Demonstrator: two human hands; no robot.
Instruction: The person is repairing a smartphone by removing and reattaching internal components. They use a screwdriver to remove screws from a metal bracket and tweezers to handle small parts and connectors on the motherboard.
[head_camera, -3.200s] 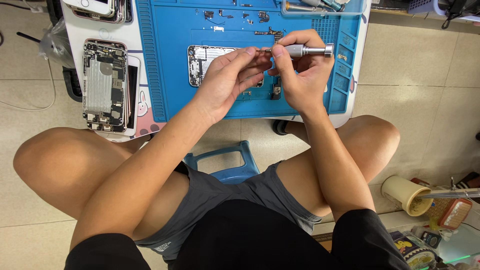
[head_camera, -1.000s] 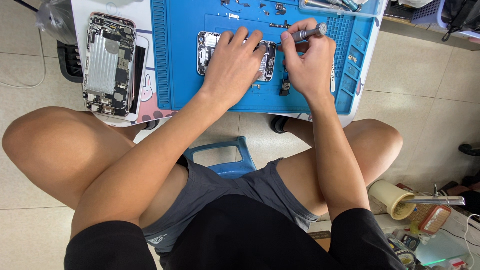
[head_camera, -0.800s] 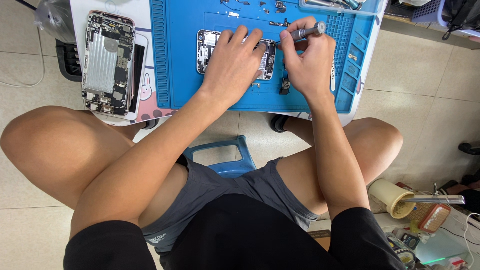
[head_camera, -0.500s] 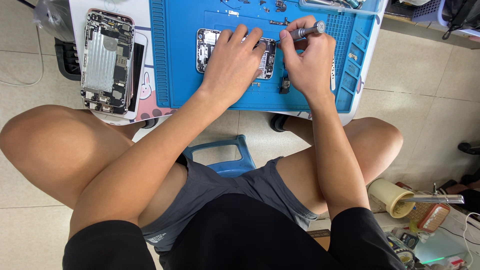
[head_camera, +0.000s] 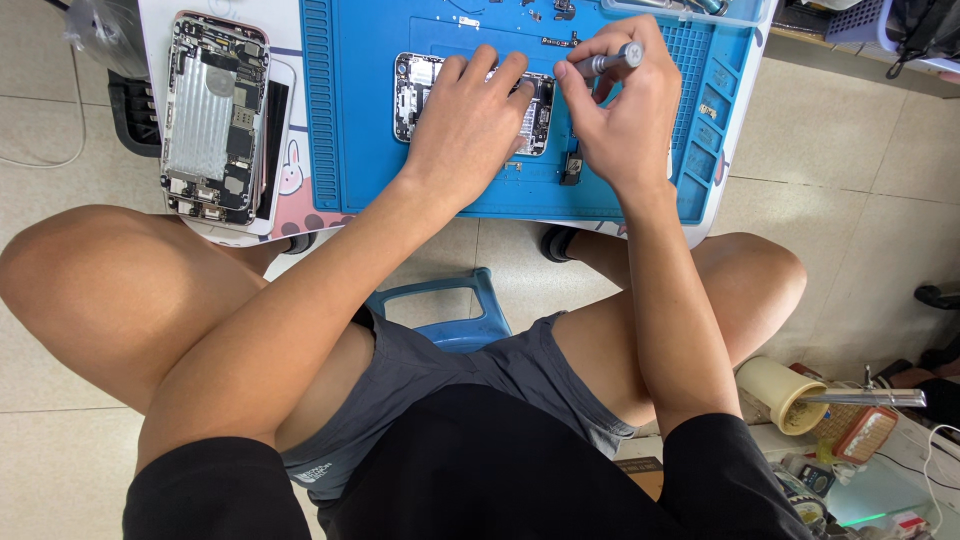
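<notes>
An opened phone (head_camera: 418, 92) with its insides showing lies on a blue work mat (head_camera: 380, 150). My left hand (head_camera: 470, 125) rests flat over the phone's middle and holds it down. My right hand (head_camera: 620, 120) grips a grey metal screwdriver (head_camera: 610, 62), whose tip points down towards the phone's right end and is hidden behind my fingers. Small screws and parts (head_camera: 555, 42) lie on the mat beyond the phone, and a small dark part (head_camera: 572, 170) sits just below my right hand.
A second opened phone (head_camera: 210, 110) lies on the white table, left of the mat. A blue stool (head_camera: 450, 310) shows between my knees. On the floor at lower right stand a yellowish cup (head_camera: 780, 392), a metal tool (head_camera: 865, 398) and assorted clutter.
Over three seconds the view shifted and my hands lowered onto the phone. In the last second both hands have stayed nearly still, the screwdriver in the same grip.
</notes>
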